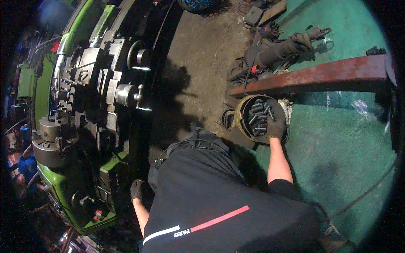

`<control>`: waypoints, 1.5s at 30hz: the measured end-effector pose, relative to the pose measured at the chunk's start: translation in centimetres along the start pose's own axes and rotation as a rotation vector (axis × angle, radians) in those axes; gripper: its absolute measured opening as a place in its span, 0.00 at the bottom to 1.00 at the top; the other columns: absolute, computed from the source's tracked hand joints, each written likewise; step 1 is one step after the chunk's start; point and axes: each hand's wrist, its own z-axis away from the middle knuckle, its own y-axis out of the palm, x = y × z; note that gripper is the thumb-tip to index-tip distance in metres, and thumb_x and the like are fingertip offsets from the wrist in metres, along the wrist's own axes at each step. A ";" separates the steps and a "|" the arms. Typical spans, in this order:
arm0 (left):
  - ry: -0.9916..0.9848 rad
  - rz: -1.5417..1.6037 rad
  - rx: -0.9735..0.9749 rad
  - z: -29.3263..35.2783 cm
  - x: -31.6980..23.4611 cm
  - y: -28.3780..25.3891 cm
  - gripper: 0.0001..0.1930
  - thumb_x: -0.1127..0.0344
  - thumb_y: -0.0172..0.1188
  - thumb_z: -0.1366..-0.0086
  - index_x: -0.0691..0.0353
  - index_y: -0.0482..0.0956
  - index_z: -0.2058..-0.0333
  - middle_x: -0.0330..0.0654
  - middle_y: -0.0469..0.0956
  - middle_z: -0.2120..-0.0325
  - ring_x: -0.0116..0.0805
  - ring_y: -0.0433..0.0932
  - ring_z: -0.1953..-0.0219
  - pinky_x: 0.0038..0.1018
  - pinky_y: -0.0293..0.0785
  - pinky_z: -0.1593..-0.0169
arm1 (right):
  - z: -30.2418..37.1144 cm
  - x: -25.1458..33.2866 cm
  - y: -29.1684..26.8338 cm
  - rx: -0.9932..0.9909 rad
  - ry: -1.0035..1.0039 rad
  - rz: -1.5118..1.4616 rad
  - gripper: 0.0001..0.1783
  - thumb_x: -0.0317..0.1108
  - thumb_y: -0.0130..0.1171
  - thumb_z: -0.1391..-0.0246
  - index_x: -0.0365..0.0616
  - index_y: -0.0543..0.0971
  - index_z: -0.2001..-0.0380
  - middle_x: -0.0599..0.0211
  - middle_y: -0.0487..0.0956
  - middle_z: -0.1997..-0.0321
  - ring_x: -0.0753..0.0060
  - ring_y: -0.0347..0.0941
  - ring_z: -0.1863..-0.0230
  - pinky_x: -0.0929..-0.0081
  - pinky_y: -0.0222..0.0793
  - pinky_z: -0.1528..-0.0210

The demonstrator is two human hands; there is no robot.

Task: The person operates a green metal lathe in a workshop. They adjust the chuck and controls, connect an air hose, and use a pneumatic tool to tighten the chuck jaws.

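Observation:
A round bucket point(241, 110) stands at the right, part-filled with short dark metal pins point(258, 114). My right hand point(276, 127), in a dark glove, reaches inside its right edge. One metal pin point(270, 113) with a lighter side shows at its fingertips, and the fingers look closed on it. My left hand point(136, 189), also gloved, hangs low beside my body, near the green lathe point(71, 198). Its fingers are curled, and the palm side is hidden.
The lathe's chuck point(51, 141) and carriage handwheels point(125, 95) stand at my left. A reddish steel beam point(320, 76) runs behind the bucket. Beyond it lie a dark cylindrical part point(282, 49) and scrap. A cable point(365, 192) trails over the green floor point(337, 135).

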 end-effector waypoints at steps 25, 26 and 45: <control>-0.270 0.117 -0.050 10.2 4.6 7.6 0.18 0.54 0.59 0.23 0.59 0.91 0.65 0.49 0.88 0.68 0.46 0.86 0.70 0.46 0.81 0.64 | 16.4 41.7 7.8 1.689 0.499 -1.824 0.16 0.51 0.58 0.20 0.51 0.81 0.47 0.75 0.71 0.67 0.70 0.68 0.69 0.69 0.70 0.67; -0.276 0.030 -0.086 11.6 7.8 9.4 0.18 0.54 0.59 0.23 0.59 0.91 0.65 0.49 0.88 0.69 0.46 0.86 0.70 0.47 0.81 0.64 | 18.0 42.7 8.7 1.752 0.496 -1.849 0.17 0.50 0.58 0.19 0.50 0.81 0.45 0.73 0.70 0.67 0.72 0.67 0.68 0.69 0.69 0.68; -0.664 0.598 -0.131 21.6 18.6 17.8 0.20 0.51 0.61 0.25 0.59 0.89 0.47 0.53 0.91 0.56 0.57 0.89 0.55 0.52 0.84 0.52 | 37.5 48.0 11.2 1.897 0.665 -1.455 0.19 0.49 0.70 0.30 0.58 0.81 0.43 0.72 0.73 0.58 0.67 0.68 0.60 0.59 0.69 0.57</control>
